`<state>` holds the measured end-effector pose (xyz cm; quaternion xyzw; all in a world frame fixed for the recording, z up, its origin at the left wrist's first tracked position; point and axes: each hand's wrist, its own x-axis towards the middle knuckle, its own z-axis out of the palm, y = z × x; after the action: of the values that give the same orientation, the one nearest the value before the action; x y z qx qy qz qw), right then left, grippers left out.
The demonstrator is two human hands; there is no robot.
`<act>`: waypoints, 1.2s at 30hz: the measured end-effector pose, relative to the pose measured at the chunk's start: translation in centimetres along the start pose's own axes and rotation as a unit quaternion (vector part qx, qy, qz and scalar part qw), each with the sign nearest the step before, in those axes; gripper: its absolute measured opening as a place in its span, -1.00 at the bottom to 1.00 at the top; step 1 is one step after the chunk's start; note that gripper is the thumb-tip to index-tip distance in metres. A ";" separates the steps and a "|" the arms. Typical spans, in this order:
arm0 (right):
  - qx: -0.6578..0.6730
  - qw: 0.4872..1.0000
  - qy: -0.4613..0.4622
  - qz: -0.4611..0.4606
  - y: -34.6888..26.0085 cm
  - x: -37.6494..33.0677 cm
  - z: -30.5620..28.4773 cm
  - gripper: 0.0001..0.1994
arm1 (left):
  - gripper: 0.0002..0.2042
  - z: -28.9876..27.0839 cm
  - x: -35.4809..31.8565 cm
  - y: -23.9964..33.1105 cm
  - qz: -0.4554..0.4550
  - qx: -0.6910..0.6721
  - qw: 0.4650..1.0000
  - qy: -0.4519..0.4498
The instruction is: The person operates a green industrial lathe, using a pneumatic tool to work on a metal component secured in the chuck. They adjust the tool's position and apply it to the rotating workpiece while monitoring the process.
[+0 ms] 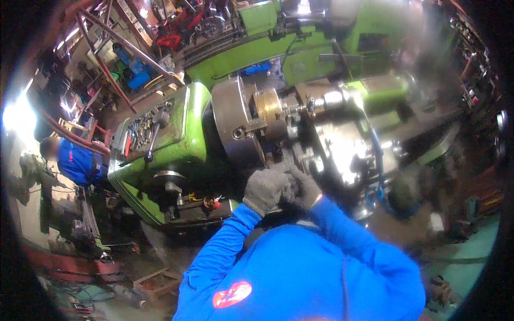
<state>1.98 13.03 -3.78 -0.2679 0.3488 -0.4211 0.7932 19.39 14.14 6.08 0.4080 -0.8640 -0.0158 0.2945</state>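
Observation:
My left hand (266, 191) and my right hand (305, 190), both in grey work gloves, are close together just in front of a metal lathe. The fingers of both look curled, and whatever is in them is hidden by the gloves. Just beyond and to the left of them is the large steel chuck (227, 120). A round brass-coloured workpiece (268, 106) sits at the chuck's face. Beyond my right hand, the metal carriage and tool post parts (306, 156) are partly lost in glare.
The green headstock (199, 131) carries loose wrenches (142, 131) on top and levers (170, 181) in front. A blue hose (377, 152) hangs right of the carriage. Another green machine (235, 64) stands behind. A person in blue (80, 162) is at far left.

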 end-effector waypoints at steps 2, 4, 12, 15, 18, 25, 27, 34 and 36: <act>-0.047 0.996 -0.070 -0.021 1.0 1.5 -0.1 -0.68 | -0.89 -0.4 -0.2 -0.8 0.029 -0.019 0.999 -0.022; -0.011 0.994 -0.107 -0.002 1.9 2.5 -1.3 -0.65 | -0.87 -0.2 0.7 -0.7 0.028 0.005 0.999 -0.031; -0.106 0.981 -0.023 -0.161 0.3 4.2 -0.9 -0.66 | -0.76 -4.6 6.4 -2.8 0.066 0.027 0.996 -0.044; 0.098 0.992 0.082 0.010 -8.1 2.7 3.4 -0.63 | -0.71 -7.8 5.4 -9.5 -0.023 0.145 0.989 0.014; -0.096 0.966 0.219 -0.098 -7.4 6.5 0.8 -0.65 | -0.61 -9.6 6.2 -15.2 -0.107 0.180 0.977 0.036; -0.148 0.890 0.330 -0.277 -6.5 12.5 -2.0 -0.65 | -0.51 -11.2 5.8 -22.6 -0.183 0.330 0.922 -0.088; -0.085 0.908 0.320 -0.256 -7.9 12.3 -1.0 -0.65 | -0.54 -11.1 6.1 -21.7 -0.240 0.360 0.887 -0.161; -0.190 0.732 0.514 -0.404 -7.4 16.2 -3.3 -0.65 | -0.83 -11.5 4.6 -22.4 -0.108 0.266 0.956 0.056; -0.225 0.692 0.535 -0.429 -6.8 17.9 -5.0 -0.69 | -0.84 -11.0 4.3 -23.2 -0.106 0.256 0.959 0.063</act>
<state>2.01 -6.36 -7.79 -0.2887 0.6453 -0.6968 0.1213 39.13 -2.06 11.10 0.5595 -0.7705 0.2004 0.2304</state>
